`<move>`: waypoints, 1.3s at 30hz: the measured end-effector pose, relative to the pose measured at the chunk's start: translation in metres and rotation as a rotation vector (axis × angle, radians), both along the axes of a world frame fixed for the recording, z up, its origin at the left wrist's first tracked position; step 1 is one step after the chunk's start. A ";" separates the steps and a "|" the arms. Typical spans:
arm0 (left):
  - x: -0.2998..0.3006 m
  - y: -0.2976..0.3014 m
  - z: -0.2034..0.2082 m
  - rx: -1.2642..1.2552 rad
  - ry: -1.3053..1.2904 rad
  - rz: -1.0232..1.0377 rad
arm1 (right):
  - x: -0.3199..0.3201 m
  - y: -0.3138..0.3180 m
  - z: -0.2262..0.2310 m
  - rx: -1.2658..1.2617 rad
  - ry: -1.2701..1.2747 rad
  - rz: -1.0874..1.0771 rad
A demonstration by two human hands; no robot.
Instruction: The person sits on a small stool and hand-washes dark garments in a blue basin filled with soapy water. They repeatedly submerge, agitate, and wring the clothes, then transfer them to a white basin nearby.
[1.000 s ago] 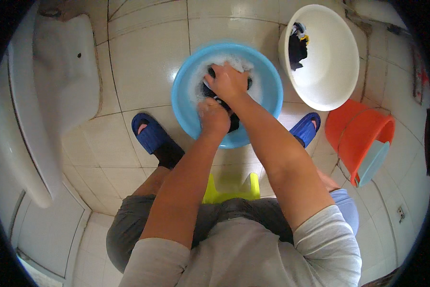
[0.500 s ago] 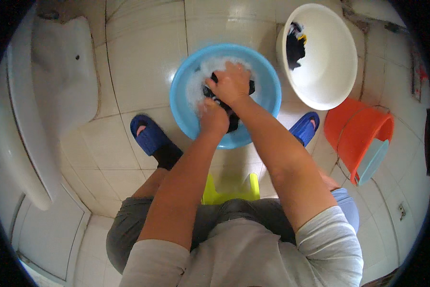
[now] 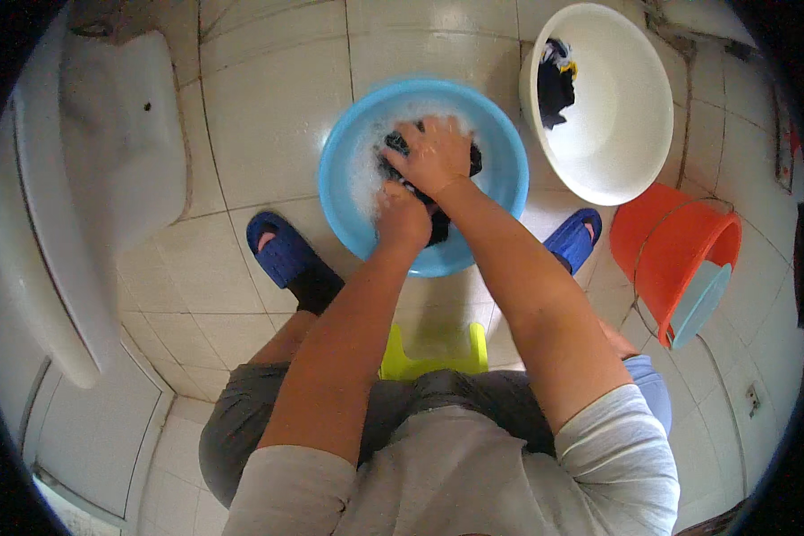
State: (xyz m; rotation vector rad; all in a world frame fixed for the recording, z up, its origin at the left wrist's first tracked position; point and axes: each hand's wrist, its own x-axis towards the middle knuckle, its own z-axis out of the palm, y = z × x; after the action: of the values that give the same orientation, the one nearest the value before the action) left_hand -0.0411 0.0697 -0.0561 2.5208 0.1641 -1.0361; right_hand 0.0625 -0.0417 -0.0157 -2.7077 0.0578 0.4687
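A light blue basin [image 3: 333, 183] on the floor holds soapy, foamy water and a wet black piece of clothing [image 3: 438, 229]. My right hand [image 3: 435, 159] lies on top of the clothing with its fingers stretched out and spread, pressing down. Closer to me, my left hand [image 3: 403, 217] is closed on the near part of the same clothing, its fingertips partly lost in foam and cloth. What kind of garment it is, I cannot tell.
A white basin [image 3: 621, 134] with dark clothes [image 3: 555, 94] inside stands at the far right. Nearer lies a tipped orange bucket [image 3: 648, 246] with a pale blue basin [image 3: 701, 304] in its mouth. A yellow-green stool [image 3: 433, 364] is beneath me; blue slippers [image 3: 281, 255] flank the basin.
Both hands stay on the black clothing inside the basin. The right hand's fingers have spread and flattened out more over it; the left has barely shifted.
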 end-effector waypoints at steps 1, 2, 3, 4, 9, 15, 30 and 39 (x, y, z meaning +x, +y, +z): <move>0.008 -0.002 0.007 0.077 0.082 -0.081 | 0.023 0.005 0.000 0.113 0.235 -0.065; 0.015 -0.003 0.011 0.045 0.119 -0.127 | 0.032 0.011 0.006 0.037 0.192 -0.040; 0.021 -0.003 0.014 0.008 0.234 -0.200 | 0.035 0.017 0.013 -0.039 0.115 -0.039; 0.024 -0.003 0.014 -0.008 0.326 -0.274 | 0.033 0.022 0.021 -0.110 0.093 -0.038; -0.002 0.006 -0.009 -0.034 -0.285 -0.373 | -0.054 -0.001 0.043 0.082 -0.255 0.004; -0.009 -0.001 -0.007 0.056 -0.093 -0.125 | -0.003 -0.001 -0.004 0.024 0.148 -0.032; -0.015 0.004 -0.029 -0.080 -0.145 -0.203 | -0.015 -0.004 0.002 0.019 -0.089 0.015; -0.002 0.001 -0.008 -0.099 -0.292 -0.292 | -0.031 -0.005 0.055 0.146 -0.094 -0.016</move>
State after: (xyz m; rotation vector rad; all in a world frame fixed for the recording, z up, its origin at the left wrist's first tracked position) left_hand -0.0430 0.0707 -0.0640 2.6174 -0.3396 -0.7407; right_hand 0.0316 -0.0462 0.0391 -2.5796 0.0189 0.3269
